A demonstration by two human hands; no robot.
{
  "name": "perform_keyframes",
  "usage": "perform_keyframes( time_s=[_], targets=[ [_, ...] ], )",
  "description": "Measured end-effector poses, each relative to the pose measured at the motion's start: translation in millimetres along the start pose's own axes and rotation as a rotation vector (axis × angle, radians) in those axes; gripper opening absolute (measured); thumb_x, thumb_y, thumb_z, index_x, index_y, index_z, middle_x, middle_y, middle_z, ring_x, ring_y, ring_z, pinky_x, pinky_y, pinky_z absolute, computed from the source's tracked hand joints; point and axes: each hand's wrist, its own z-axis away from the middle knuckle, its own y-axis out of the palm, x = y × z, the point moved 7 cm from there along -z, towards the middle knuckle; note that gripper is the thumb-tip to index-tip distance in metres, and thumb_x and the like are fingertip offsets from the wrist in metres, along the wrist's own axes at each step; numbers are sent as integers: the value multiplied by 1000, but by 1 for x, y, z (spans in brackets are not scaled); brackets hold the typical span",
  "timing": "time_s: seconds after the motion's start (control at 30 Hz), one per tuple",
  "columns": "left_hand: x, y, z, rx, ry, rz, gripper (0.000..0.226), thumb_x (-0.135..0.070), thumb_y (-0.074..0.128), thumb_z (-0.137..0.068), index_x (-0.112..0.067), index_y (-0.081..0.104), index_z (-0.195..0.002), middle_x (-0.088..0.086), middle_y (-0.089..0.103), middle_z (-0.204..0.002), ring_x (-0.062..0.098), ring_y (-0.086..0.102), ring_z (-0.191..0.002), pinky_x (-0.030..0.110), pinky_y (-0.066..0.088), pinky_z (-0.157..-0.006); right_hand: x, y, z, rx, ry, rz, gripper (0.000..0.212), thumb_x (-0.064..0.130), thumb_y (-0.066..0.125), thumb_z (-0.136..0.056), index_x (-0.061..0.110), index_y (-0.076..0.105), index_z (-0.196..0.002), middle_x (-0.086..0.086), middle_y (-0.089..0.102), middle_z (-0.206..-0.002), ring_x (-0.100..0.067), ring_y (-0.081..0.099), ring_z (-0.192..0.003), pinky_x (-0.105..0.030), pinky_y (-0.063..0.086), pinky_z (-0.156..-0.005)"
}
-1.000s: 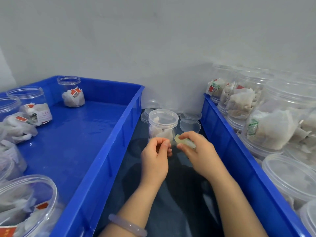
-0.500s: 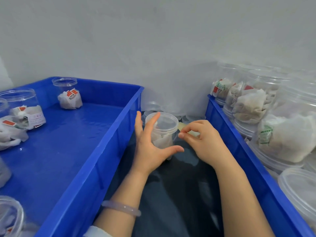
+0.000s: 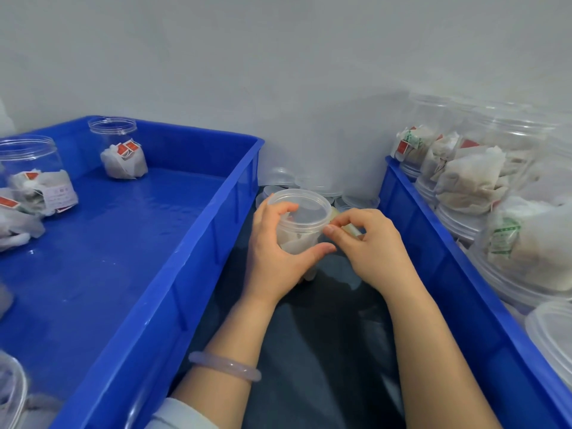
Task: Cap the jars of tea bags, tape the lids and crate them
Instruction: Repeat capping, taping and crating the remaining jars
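A clear capped jar of tea bags stands on dark cloth between two blue crates. My left hand wraps around its left and front side, thumb under the lid rim. My right hand pinches a piece of yellowish tape and holds its end against the lid's right edge. The left blue crate holds several capped jars of tea bags along its far and left sides.
The right blue crate is packed with stacked jars of tea bags. Loose clear lids lie against the white wall behind the held jar. A dark cloth covers the gap between the crates.
My left hand went from pinching beside the right hand to opening and then gripping the jar. My right hand brought the tape to the lid's edge. The view shifted closer.
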Motion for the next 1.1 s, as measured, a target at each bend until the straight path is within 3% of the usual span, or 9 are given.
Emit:
perform_keyframes(
  time_s=[0.3,0.43,0.5,0.63,0.8,0.93,1.0,1.1],
  targets=[
    [1,0,0,-26,-14,1,61,-31,88,-57,-42,46,-100,2,54,-120,1,49,-111,4,33,-89,-1,0,1,4,6,-22,24,31,68,-83,43,56,-67,18,48,-95,1,47,-81,-13,34,-67],
    [-1,0,-1,-27,-81,37,48,-61,71,-58,-44,47,-96,-2,54,-121,1,49,-112,6,36,-89,0,0,2,28,1,-22,24,30,67,-85,43,56,-68,9,51,-103,-8,49,-85,-21,36,-75],
    [-1,1,-1,-6,-102,37,50,-67,71,-59,-44,47,-96,-3,54,-121,4,50,-113,10,38,-91,1,0,3,53,0,-22,21,32,66,-85,42,56,-69,7,52,-106,-10,50,-85,-24,36,-76],
    [2,-1,-3,28,-133,64,40,-43,73,-65,-41,49,-96,-3,55,-117,7,51,-112,26,42,-97,1,-2,4,100,-20,3,14,34,66,-85,38,59,-73,6,54,-106,-2,49,-83,-17,35,-73],
    [3,-3,-4,57,-168,182,39,-30,76,-65,-31,54,-97,-3,59,-111,16,55,-111,39,44,-98,4,-3,4,43,4,12,19,36,67,-83,40,57,-68,10,51,-102,5,45,-87,-10,32,-66],
    [3,-6,-7,87,-207,310,34,-25,73,-68,-25,56,-97,-4,61,-105,15,59,-105,30,48,-92,11,-6,3,-19,-25,-4,16,45,69,-77,40,57,-68,9,52,-105,2,45,-90,-11,31,-69],
    [2,-7,-8,104,-213,360,36,-27,72,-68,-23,56,-99,-3,61,-102,12,61,-99,24,50,-83,13,-8,2,-6,-17,-16,18,51,69,-72,38,57,-74,7,53,-107,-4,49,-93,-17,39,-72],
    [-1,-5,-10,147,-235,489,40,-18,67,-71,-17,50,-108,5,62,-99,10,63,-89,20,50,-73,4,-9,4,118,96,-153,26,46,71,-73,34,54,-89,7,52,-110,-12,65,-73,-31,57,-66]
  ],
)
